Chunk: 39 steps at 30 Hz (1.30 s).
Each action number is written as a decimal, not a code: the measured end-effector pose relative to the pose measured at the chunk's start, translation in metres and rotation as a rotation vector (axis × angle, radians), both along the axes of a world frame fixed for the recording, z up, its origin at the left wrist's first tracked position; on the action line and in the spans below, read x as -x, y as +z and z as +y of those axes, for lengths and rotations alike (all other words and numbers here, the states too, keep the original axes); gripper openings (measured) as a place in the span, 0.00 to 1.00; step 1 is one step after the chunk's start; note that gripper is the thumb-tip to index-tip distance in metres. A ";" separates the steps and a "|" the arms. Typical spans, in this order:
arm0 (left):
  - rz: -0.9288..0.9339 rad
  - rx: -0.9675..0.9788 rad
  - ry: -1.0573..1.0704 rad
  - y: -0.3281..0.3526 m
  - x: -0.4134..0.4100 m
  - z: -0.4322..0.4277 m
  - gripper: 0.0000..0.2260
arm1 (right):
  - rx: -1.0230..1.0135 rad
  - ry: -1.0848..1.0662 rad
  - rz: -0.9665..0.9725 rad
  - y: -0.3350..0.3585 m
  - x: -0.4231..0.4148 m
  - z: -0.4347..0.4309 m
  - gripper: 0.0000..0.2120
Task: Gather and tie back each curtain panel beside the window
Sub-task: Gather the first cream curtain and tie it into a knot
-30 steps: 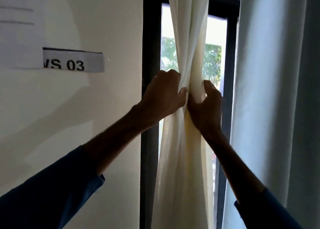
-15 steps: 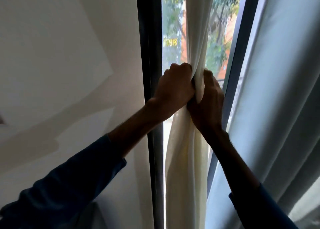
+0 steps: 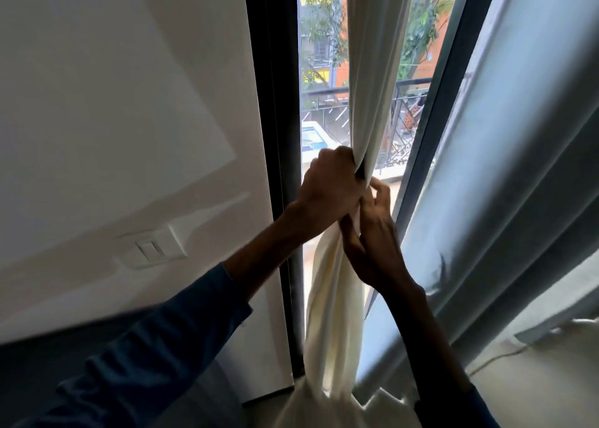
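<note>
The left grip [image 3: 330, 184] and right grip [image 3: 376, 236] clamped the gathered cream fabric curtain [image 3: 372, 71] (nothing yet binding it), so slackening likely risked spilled folds.

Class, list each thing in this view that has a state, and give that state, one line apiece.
cream curtain: gathered into a tight bunch, no tie visible on it.
left hand: grips the bunch.
right hand: fingers curled round the bunch just below the left.
grey curtain: hanging loose, untied.
wall switch: position unclear.
</note>
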State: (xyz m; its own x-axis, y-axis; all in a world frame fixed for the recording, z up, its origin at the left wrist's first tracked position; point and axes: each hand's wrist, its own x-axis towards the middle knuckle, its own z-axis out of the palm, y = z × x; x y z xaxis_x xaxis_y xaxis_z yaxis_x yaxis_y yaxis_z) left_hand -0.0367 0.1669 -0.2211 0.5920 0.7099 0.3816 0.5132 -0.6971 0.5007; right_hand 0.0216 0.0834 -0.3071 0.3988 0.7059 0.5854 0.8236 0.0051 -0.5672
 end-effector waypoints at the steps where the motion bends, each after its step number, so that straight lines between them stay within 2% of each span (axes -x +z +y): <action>1: -0.009 0.043 -0.018 -0.001 -0.001 0.000 0.12 | 0.027 0.010 0.009 -0.006 0.001 0.000 0.24; 4: 0.071 0.189 -0.128 0.001 -0.004 -0.001 0.11 | 0.054 -0.057 0.043 -0.016 -0.001 0.008 0.30; 8: 0.238 0.406 -0.392 0.005 -0.002 -0.001 0.16 | -0.041 -0.166 0.032 -0.016 -0.013 0.015 0.21; 10: 0.317 0.387 -0.391 0.005 0.002 0.002 0.16 | -0.035 -0.117 0.018 -0.016 -0.024 0.013 0.18; 12: 0.343 0.256 -0.332 -0.001 0.008 0.007 0.13 | -0.021 -0.104 -0.013 -0.019 -0.035 0.011 0.12; 14: 0.254 0.156 -0.235 -0.014 0.013 0.012 0.03 | -0.014 -0.113 -0.018 -0.024 -0.044 0.011 0.12; 19: 0.077 -0.037 -0.028 -0.061 0.013 0.023 0.14 | -0.015 -0.096 0.103 -0.030 -0.050 0.007 0.13; 22: -0.024 -0.035 0.030 -0.075 0.012 0.024 0.12 | -0.025 -0.096 0.156 -0.037 -0.048 0.005 0.12; 25: -0.129 -0.025 0.003 -0.087 0.016 0.022 0.09 | -0.003 -0.092 0.191 -0.049 -0.046 0.004 0.19; 27: -0.172 0.009 -0.057 -0.094 0.020 0.023 0.11 | 0.004 -0.096 0.203 -0.053 -0.046 0.003 0.24; 31: -0.191 0.037 -0.125 -0.104 0.032 0.023 0.17 | 0.002 -0.126 0.209 -0.055 -0.050 0.000 0.27; 35: -0.202 0.009 -0.115 -0.112 0.046 0.008 0.15 | -0.035 -0.213 0.188 -0.061 -0.045 -0.004 0.21; 39: -0.135 0.056 -0.071 -0.124 0.050 -0.009 0.13 | -0.055 -0.276 0.190 -0.071 -0.028 -0.002 0.19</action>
